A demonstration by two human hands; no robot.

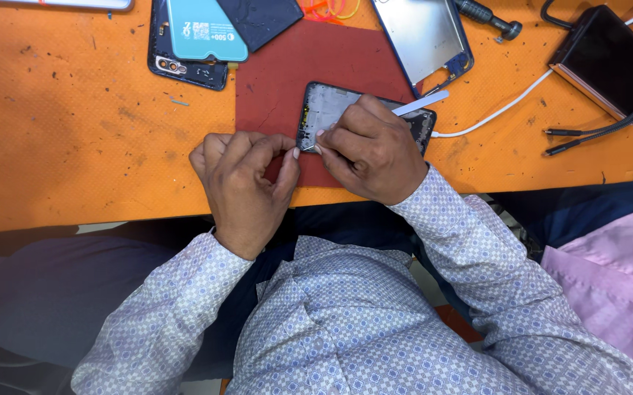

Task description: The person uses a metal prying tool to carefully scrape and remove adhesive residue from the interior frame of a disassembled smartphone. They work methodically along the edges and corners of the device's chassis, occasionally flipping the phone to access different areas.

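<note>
Phone frame (329, 110) lies near the table edge (75, 216), left hand (247, 179) pinching its corner, right hand (371, 150) gripping a pry tool (420, 104).

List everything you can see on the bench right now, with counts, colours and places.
opened phone frame: one, grey inside, on the red mat
red mat: one, centre of the orange table
flat white pry tool: one, in the right hand
teal battery: one, on a dark back cover, top left
silver phone shell: one, top centre
white cable: one, right of the frame
black box: one, top right
left hand: fingers at the frame's left edge
right hand: on the frame
</note>
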